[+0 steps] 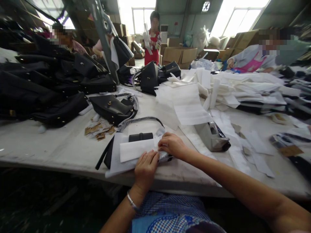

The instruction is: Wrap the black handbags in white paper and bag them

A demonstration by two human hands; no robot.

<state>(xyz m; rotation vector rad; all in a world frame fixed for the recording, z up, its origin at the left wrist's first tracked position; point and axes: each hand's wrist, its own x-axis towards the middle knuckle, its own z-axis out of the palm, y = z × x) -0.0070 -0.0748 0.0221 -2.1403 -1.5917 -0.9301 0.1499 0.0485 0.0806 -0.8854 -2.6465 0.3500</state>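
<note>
A black handbag (109, 153) lies near the table's front edge, its strap looped behind it. Over its front is a thin white sheet (116, 166), with a smaller white foam piece (136, 149) on top, below a dark flap or buckle piece (141, 137). My left hand (147, 165) rests on the wrapping, fingers extended and lying flat at its right part. Just beyond, my right hand (171, 144) has its fingers pinched together at the bag's right side; what they hold is too small to make out.
Another black bag (113, 108) sits behind, beside small tan packets (99, 129). A grey tape dispenser (213, 137) stands right of my hands. White sheets (189, 103) spread behind it. Black bags (43, 87) pile up at left. Several people are across the table (60, 142).
</note>
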